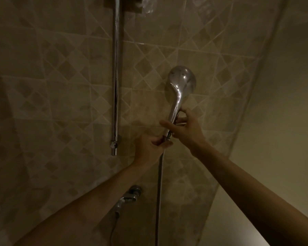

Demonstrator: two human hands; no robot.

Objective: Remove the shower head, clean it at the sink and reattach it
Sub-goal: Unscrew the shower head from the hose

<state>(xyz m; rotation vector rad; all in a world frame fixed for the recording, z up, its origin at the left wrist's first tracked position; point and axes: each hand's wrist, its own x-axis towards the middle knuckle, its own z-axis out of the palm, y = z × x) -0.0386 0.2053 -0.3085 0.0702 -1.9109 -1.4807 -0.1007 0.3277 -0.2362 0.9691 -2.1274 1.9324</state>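
Observation:
A chrome hand shower head [180,84] stands upright in front of the tiled wall, its round back toward me. My right hand [187,129] grips the lower part of its handle, fingers curled round it. Just below, my left hand [148,150] pinches the hose nut at the handle's base. The metal hose [159,192] hangs straight down from that joint. The spray face is hidden from me.
A vertical chrome riser pipe [116,77] runs down the wall left of the shower head. A chrome mixer tap [128,197] sits low on the wall between my forearms. A plain wall [274,139] closes the corner on the right.

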